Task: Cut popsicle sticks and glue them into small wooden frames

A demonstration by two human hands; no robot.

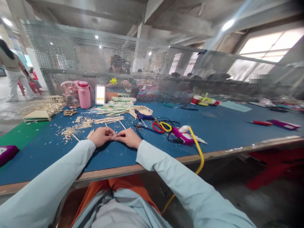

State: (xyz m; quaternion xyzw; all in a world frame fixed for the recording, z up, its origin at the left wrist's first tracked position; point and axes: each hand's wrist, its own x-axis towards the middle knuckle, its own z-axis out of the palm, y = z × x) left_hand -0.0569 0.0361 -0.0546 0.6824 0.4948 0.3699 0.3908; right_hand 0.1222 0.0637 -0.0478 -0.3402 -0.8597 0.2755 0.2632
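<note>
Between my two hands, a few short pale wooden sticks (115, 134) stand near the front edge of the blue table (147, 148). The fingers of my left hand (101, 136) pinch them from the left. My right hand (129, 137) closes on them from the right, its fingertips nearly meeting the left ones. Just behind the hands lie long loose sticks (106, 120). Wood scraps (76, 126) are scattered to the left. Blue-handled pliers (143, 116) and scissors with red and yellow handles (162, 126) lie to the right.
A purple-and-white device (184, 136) with a yellow cable (199, 152) is right of the hands. Stick-built frames (39, 110), a pink bottle (84, 95) and bundled sticks (122, 103) stand farther back. Behind the table rises a perforated metal screen (83, 47). A person (14, 69) is at far left.
</note>
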